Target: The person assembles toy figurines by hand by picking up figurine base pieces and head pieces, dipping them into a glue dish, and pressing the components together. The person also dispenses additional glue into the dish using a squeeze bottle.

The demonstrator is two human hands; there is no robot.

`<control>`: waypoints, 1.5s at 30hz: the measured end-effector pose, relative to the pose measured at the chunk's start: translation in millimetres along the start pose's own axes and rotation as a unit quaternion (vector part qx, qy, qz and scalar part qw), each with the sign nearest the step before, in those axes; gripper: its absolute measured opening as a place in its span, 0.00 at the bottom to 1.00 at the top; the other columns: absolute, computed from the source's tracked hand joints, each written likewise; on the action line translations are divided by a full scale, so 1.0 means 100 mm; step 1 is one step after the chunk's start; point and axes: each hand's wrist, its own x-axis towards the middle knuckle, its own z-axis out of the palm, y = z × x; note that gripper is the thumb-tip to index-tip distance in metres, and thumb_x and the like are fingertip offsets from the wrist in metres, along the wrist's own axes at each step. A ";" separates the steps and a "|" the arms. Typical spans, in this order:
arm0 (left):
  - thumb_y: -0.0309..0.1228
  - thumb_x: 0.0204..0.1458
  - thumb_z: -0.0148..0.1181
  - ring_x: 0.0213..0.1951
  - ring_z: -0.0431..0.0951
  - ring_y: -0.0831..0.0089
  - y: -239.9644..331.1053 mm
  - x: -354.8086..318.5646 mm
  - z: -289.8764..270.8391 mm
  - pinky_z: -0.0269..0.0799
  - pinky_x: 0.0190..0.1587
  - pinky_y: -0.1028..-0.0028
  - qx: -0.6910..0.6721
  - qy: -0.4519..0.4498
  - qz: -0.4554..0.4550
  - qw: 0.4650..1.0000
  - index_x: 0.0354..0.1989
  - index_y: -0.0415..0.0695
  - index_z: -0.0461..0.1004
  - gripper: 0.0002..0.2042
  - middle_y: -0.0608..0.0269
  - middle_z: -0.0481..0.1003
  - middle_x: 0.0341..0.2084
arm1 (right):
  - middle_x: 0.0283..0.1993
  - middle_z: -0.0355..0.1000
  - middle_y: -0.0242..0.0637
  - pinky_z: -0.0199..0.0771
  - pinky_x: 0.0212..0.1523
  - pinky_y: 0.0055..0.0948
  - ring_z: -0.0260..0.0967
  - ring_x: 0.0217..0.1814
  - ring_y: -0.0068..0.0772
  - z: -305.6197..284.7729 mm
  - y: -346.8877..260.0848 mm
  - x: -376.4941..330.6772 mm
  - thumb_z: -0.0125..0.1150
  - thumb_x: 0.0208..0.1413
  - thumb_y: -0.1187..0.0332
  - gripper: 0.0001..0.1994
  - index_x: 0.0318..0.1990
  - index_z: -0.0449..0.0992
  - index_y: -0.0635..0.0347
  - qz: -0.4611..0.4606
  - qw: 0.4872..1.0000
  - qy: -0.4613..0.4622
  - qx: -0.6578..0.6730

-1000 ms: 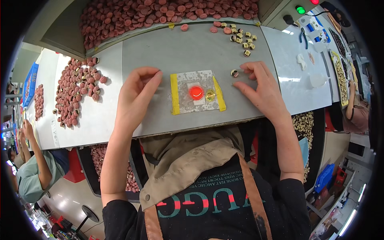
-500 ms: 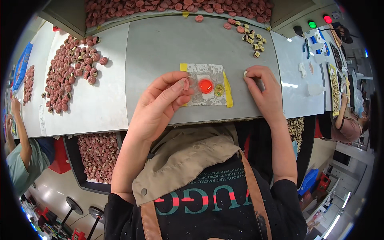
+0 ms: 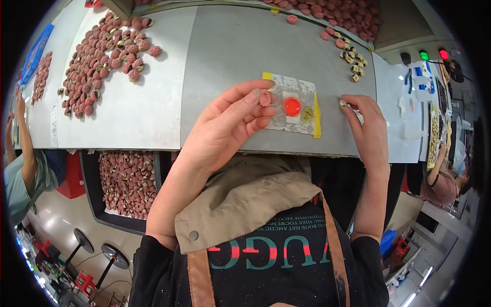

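Between thumb and fingers, my left hand [image 3: 227, 117] pinches a small pink scalloped cup-shaped piece [image 3: 264, 99], held just above the table. My right hand [image 3: 368, 123] is closed in a pinch on a small cream-coloured block [image 3: 343, 103], mostly covered by the fingertips. Between the hands lies a mottled grey sheet [image 3: 303, 84] with yellow tape along its sides. On it sits a round glossy red disc [image 3: 292, 107] on a white pad, with a small gold-green round sticker [image 3: 307, 114] beside it. Farther off at right is a group of cream-and-dark blocks [image 3: 356, 68].
A heap of pink pieces with cream-and-dark parts [image 3: 97, 71] spreads over the left of the table. Loose pink pieces [image 3: 353, 20] fill a trough at the back. A dark bin [image 3: 92, 189] of pink pieces stands below the table's front edge. Other people work at both sides.
The whole view has shifted, so the table and sheet appear farther right. Both hands keep their pinches; the right-hand block shows a little more.
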 end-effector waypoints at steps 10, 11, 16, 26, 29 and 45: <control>0.31 0.64 0.50 0.44 0.75 0.78 0.01 -0.05 -0.01 0.72 0.48 0.78 0.012 0.003 -0.002 1.000 0.60 0.35 0.65 0.18 0.59 0.74 0.46 | 0.41 0.74 0.40 0.72 0.43 0.30 0.71 0.40 0.36 0.07 -0.09 -0.08 0.60 0.56 0.75 0.08 0.43 0.75 0.64 0.047 0.998 0.000 0.045; 0.31 0.64 0.50 0.44 0.75 0.78 0.01 -0.05 -0.01 0.72 0.48 0.78 0.012 0.004 -0.001 1.000 0.60 0.35 0.65 0.18 0.59 0.74 0.46 | 0.42 0.74 0.41 0.71 0.44 0.29 0.71 0.40 0.36 0.07 -0.12 -0.07 0.59 0.56 0.75 0.08 0.43 0.76 0.64 0.056 0.995 -0.003 0.081; 0.31 0.64 0.51 0.43 0.75 0.78 0.01 -0.05 0.04 0.72 0.48 0.78 0.044 0.019 -0.001 0.999 0.60 0.36 0.65 0.18 0.60 0.74 0.46 | 0.42 0.72 0.40 0.70 0.44 0.31 0.70 0.43 0.38 0.12 -0.48 0.04 0.60 0.54 0.76 0.09 0.43 0.76 0.62 -0.062 0.992 -0.022 0.104; 0.31 0.64 0.51 0.45 0.76 0.76 -0.01 -0.05 0.01 0.72 0.48 0.77 0.025 -0.002 0.012 1.000 0.58 0.37 0.66 0.17 0.60 0.74 0.46 | 0.40 0.71 0.38 0.70 0.43 0.36 0.69 0.43 0.42 0.34 -0.60 0.20 0.63 0.50 0.75 0.10 0.41 0.77 0.60 -0.168 0.984 -0.027 0.054; 0.31 0.64 0.51 0.46 0.77 0.76 -0.01 -0.05 0.05 0.72 0.48 0.77 0.050 0.029 0.006 0.998 0.58 0.38 0.66 0.17 0.61 0.74 0.46 | 0.40 0.71 0.38 0.70 0.43 0.35 0.69 0.43 0.42 0.35 -0.58 0.20 0.62 0.50 0.76 0.09 0.41 0.77 0.61 -0.155 0.985 -0.028 0.069; 0.32 0.61 0.56 0.45 0.75 0.79 -0.06 -0.05 0.14 0.70 0.51 0.77 0.088 0.045 0.026 0.995 0.51 0.38 0.71 0.13 0.64 0.76 0.43 | 0.47 0.68 0.36 0.67 0.46 0.22 0.67 0.43 0.24 0.43 -0.79 0.16 0.59 0.58 0.76 0.09 0.46 0.73 0.65 -0.108 0.941 -0.015 0.320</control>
